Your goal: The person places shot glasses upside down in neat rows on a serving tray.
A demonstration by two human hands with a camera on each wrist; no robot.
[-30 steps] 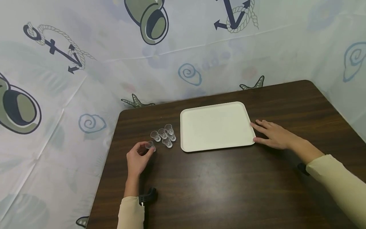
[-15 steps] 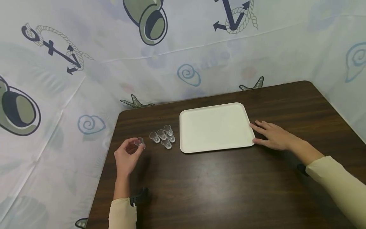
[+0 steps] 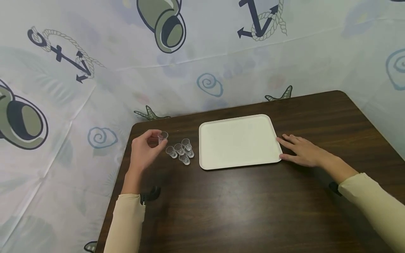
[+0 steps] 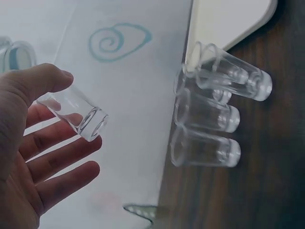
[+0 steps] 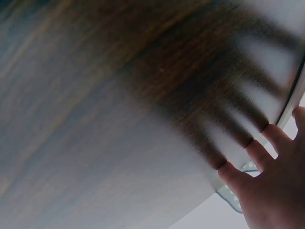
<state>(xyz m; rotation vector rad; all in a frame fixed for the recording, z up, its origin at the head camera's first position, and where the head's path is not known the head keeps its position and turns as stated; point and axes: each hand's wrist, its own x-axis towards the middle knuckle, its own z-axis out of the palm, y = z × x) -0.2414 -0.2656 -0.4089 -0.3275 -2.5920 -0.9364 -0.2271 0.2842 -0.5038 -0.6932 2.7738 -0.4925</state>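
A clear shot glass (image 3: 162, 136) is pinched between the thumb and fingers of my left hand (image 3: 143, 149), held up off the table. In the left wrist view this shot glass (image 4: 78, 112) tilts, its thick base toward the lower right. Just right of the hand, several more clear shot glasses (image 3: 179, 149) stand grouped on the table. A cream rectangular tray (image 3: 238, 142) lies right of them. My right hand (image 3: 302, 151) rests with spread fingers at the tray's right edge; the right wrist view shows its fingertips (image 5: 228, 169) on the tabletop.
The dark wood table (image 3: 234, 203) has a rounded far right corner. Behind it hangs a white cloth (image 3: 190, 84) printed with anchors and shells, also covering the left side.
My left hand has lifted the shot glass from beside the group, drawn it left, then moved it toward the table's far side. The right hand has stayed put.
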